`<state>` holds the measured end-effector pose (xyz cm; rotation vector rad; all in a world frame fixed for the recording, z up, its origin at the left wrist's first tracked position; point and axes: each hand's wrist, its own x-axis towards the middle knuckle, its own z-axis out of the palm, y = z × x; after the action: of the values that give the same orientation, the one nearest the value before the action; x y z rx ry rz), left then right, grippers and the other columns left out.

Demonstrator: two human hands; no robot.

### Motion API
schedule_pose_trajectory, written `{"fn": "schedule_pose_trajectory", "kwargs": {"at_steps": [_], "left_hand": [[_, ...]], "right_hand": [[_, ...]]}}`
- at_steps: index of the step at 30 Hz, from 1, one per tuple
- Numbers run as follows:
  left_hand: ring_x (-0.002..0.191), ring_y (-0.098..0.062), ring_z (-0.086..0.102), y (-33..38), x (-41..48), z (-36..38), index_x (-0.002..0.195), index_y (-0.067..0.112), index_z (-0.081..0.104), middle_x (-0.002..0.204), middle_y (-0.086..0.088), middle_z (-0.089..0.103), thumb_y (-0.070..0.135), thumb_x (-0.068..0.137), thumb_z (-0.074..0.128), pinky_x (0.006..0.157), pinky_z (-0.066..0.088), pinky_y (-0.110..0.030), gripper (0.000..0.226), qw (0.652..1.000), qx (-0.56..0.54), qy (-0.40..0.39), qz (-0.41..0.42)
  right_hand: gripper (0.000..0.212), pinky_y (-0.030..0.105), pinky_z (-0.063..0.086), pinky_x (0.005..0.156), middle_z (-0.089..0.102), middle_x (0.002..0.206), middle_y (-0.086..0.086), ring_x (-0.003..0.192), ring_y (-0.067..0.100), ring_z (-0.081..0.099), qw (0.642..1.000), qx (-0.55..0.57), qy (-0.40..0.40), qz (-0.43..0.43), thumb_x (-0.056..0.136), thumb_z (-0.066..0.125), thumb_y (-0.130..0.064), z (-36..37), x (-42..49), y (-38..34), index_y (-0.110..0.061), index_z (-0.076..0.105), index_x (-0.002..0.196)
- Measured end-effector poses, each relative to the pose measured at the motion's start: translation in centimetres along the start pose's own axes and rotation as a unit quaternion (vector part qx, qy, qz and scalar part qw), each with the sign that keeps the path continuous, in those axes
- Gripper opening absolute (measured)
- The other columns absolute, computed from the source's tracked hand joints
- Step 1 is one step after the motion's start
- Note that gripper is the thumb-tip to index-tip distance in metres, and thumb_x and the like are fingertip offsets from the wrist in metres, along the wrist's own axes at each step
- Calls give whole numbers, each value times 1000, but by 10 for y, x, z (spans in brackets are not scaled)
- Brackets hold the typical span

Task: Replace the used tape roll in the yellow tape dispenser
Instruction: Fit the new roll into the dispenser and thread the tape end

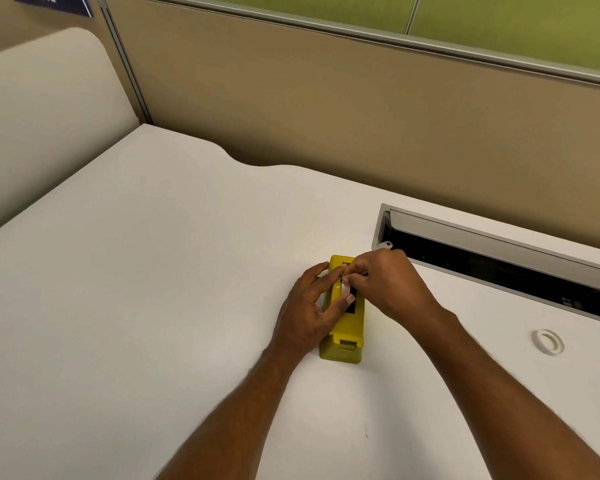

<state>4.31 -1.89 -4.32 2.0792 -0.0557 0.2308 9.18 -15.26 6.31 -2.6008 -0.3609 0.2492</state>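
Note:
The yellow tape dispenser (347,332) lies on the white desk (153,271), its long side pointing away from me. My left hand (309,310) rests against its left side, thumb and fingers laid over the top slot. My right hand (385,282) comes in from the right and pinches a strip of white tape (346,289) over the dark opening. A whitish, nearly bare tape ring (548,342) lies flat on the desk to the right, apart from both hands. The roll inside the dispenser is hidden.
An open cable tray (499,265) with a raised grey lid is sunk into the desk behind and right of the dispenser. A tan partition wall (326,98) bounds the far edge. A second white surface (42,109) stands at the left.

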Motion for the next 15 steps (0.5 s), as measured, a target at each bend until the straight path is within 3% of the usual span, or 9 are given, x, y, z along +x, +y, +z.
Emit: {"fn": "schedule_pose_trajectory", "kwargs": {"at_steps": [5, 11, 15], "left_hand": [[132, -4, 38, 0, -1, 0, 136, 46, 42, 147, 11, 42, 62, 84, 53, 102, 33, -17, 55, 1000, 6, -4, 3], [131, -4, 40, 3, 1, -1, 134, 43, 47, 143, 10, 46, 67, 87, 37, 103, 32, -16, 54, 1000, -6, 11, 4], [130, -3, 42, 2, 0, -1, 134, 42, 47, 142, 10, 48, 61, 89, 45, 102, 35, -18, 49, 1000, 0, 13, 10]], "right_hand": [[15, 36, 56, 76, 73, 89, 5, 78, 19, 64, 1000, -12, -8, 0, 87, 62, -21, -1, 1, 0, -16, 76, 88], [13, 35, 56, 74, 73, 87, 5, 79, 19, 65, 1000, 4, -5, -1, 85, 65, -23, -1, -1, 0, -17, 76, 86], [14, 36, 57, 74, 72, 87, 6, 78, 19, 64, 1000, -6, -3, 3, 85, 64, -23, -1, 1, -1, -16, 76, 87]]}}
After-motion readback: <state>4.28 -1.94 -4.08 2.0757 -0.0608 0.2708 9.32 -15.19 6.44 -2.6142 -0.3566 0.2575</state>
